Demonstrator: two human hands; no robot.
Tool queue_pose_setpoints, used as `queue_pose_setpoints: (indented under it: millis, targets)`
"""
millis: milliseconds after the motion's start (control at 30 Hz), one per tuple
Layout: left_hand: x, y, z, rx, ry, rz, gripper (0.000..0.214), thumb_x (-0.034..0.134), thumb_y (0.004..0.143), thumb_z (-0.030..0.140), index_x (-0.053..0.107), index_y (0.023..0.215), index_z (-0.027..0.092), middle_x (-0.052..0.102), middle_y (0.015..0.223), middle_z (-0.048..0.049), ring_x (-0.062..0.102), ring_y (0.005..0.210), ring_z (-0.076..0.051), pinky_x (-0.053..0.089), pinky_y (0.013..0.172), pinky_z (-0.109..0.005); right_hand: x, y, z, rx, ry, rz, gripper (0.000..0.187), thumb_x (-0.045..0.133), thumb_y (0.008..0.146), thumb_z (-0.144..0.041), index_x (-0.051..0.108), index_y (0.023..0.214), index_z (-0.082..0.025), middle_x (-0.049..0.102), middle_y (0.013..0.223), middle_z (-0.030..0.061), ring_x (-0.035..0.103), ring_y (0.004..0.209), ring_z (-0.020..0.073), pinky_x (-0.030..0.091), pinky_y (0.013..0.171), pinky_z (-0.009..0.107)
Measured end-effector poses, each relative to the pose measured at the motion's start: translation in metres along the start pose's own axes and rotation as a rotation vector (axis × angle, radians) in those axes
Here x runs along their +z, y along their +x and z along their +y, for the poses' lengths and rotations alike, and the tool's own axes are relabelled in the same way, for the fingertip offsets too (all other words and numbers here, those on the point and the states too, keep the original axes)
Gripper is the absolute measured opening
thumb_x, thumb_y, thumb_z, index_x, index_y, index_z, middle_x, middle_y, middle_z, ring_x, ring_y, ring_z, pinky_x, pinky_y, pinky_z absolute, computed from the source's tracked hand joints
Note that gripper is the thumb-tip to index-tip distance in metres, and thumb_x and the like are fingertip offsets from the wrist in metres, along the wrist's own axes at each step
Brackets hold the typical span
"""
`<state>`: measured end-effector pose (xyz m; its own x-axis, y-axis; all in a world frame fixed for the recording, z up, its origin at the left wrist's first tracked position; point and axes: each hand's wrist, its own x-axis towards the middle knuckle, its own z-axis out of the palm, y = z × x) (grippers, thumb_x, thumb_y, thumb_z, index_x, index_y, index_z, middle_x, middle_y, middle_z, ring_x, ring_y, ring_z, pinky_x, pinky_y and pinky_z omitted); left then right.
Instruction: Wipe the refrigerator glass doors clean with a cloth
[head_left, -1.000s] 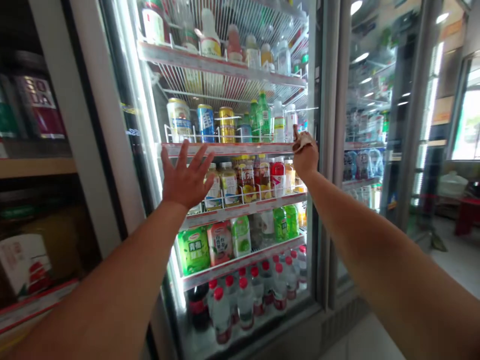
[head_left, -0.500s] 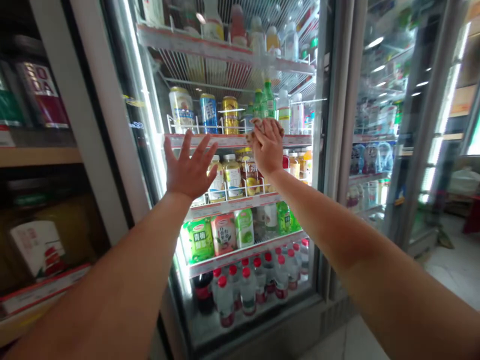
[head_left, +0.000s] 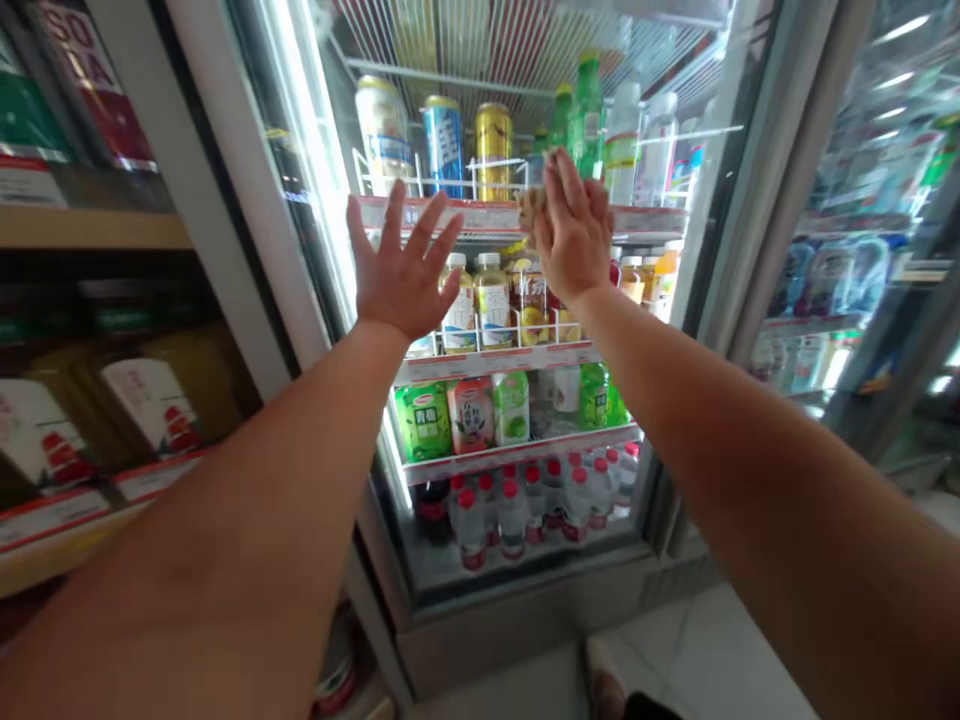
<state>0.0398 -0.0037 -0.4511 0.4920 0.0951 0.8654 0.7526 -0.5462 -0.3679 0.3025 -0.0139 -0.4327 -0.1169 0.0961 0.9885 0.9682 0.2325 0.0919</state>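
Observation:
Against the glass door (head_left: 525, 592) of a lit drinks fridge, my left hand (head_left: 403, 268) lies flat with its fingers spread, holding nothing. To its right, my right hand (head_left: 576, 238) presses a crumpled brownish cloth (head_left: 529, 212) to the same glass. Part of the cloth is covered by the palm and fingers. Behind the glass, near my fingertips, stand a blue can (head_left: 443, 147), a gold can (head_left: 493, 152) and a green bottle (head_left: 587, 118). Juice bottles (head_left: 493, 302) show on the shelf between my two forearms.
Bottles with red caps (head_left: 513, 518) fill the fridge floor. At the left is a rack with large labelled bottles (head_left: 150, 395). Another glass-fronted fridge (head_left: 832, 270) stands at the right. A foot (head_left: 604, 685) shows on the pale tiled floor (head_left: 720, 650).
The view has shifted closer and tilted downward, bringing a foot into sight. My right hand's fingers now point more upward over the cloth; my left hand stays spread on the glass.

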Motion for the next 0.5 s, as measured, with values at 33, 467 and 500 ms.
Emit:
queue_pose_setpoints:
  millis: [33,467,500]
  targets:
    - [0.001,0.0,0.0,-0.008,0.007,-0.001,0.066,0.056,0.102,0.037,0.035,0.164,0.028,0.023,0.173,0.0061,-0.011,0.163,-0.028,-0.024,0.126,-0.068,0.002,-0.007,-0.004,0.008,-0.015,0.006,0.059,0.027,0.11,-0.038,0.037,0.164,-0.016,0.032,0.172,0.0068,0.028,0.159,0.0297,0.026,0.132,0.053]
    - [0.021,-0.126,0.036,-0.115,0.1,0.098,0.078,0.051,0.109,0.028,0.005,0.173,0.032,0.024,0.172,-0.0089,0.002,0.162,-0.031,0.007,0.13,-0.069,0.008,-0.022,0.0,0.003,0.056,-0.006,0.063,0.031,0.108,-0.037,0.036,0.165,-0.012,0.029,0.173,0.0067,0.014,0.164,0.0289,0.014,0.136,0.054]
    - [0.023,-0.128,0.036,-0.119,0.092,0.101,0.079,0.051,0.109,0.028,0.006,0.173,0.032,0.024,0.172,-0.0085,0.002,0.161,-0.031,0.007,0.13,-0.069,0.009,-0.025,-0.001,0.008,0.057,0.0,0.062,0.032,0.107,-0.035,0.036,0.165,-0.013,0.03,0.173,0.0066,0.014,0.164,0.0289,0.014,0.136,0.054]
